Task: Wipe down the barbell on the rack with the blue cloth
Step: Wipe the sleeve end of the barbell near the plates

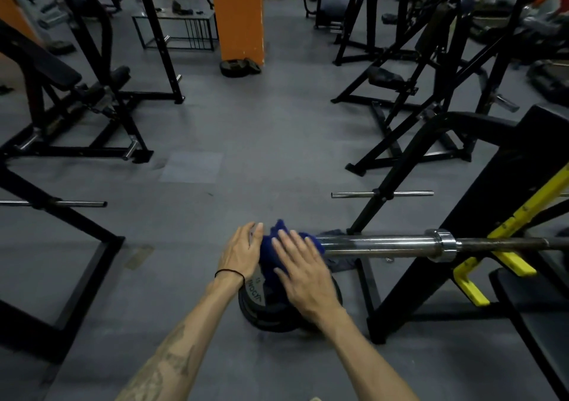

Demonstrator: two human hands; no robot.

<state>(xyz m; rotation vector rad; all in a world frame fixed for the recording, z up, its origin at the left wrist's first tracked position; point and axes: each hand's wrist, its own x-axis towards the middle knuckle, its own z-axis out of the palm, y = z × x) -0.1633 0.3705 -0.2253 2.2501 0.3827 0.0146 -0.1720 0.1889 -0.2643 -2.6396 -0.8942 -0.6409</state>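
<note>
Fingers (286, 240) of both hands lie straight, pressing the blue cloth (271, 252) over the barbell (378, 243) end.

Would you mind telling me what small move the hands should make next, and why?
Probably slide the blue cloth rightward along the barbell: both the left hand and right hand hold it at the sleeve's end, with the chrome toward the collar bare.

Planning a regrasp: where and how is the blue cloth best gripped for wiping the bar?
Grip the blue cloth where it bunches over the sleeve end of the barbell, coming from above. The bar runs level and round, so fingers can wrap cloth round it and slide toward the collar.
</note>
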